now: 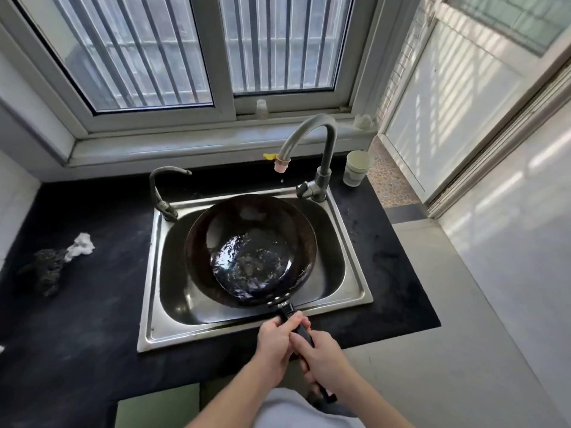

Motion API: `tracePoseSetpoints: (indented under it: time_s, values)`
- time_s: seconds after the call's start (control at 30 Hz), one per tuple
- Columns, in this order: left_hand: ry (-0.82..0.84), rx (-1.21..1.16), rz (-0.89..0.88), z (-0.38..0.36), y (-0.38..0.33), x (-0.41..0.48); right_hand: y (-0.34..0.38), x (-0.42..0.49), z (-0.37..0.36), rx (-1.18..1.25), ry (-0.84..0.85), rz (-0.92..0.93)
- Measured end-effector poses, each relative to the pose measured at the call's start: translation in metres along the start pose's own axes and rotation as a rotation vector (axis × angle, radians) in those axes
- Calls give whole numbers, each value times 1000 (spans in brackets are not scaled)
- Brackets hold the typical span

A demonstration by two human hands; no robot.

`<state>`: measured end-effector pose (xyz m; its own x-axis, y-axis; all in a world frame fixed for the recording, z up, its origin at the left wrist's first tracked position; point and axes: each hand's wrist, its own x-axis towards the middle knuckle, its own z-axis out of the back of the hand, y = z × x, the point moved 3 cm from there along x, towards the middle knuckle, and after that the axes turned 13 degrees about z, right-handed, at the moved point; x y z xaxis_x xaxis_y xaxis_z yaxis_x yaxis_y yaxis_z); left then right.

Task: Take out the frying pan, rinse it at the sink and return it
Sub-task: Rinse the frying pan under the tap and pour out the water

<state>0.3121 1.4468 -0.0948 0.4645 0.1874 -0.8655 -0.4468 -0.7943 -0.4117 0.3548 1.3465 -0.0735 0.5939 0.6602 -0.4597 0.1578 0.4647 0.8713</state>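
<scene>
A dark round frying pan [250,251] sits in the steel sink [349,242] with water pooled in its bottom. Its black handle sticks out over the sink's front rim toward me. My left hand [279,341] grips the handle close to the pan. My right hand [324,359] grips the handle further back, right behind the left one. The tall curved tap [312,134] ends above the pan's far edge, and a single drop hangs below its spout.
A second, smaller tap [160,193] stands at the sink's back left. A paper cup [357,168] is on the black counter [77,319] at the back right. A white rag [82,245] and a dark scrubber [46,270] lie left. Barred windows behind.
</scene>
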Motion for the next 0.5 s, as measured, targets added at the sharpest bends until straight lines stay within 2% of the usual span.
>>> tracePoseSetpoints:
  time_s: [0.27,0.5]
  values:
    - [2,39,-53,9,-12,-4,9,6,-12,131,24,-45]
    - [-44,32,-31,38,1,-7,2,-1,-34,93,50,-35]
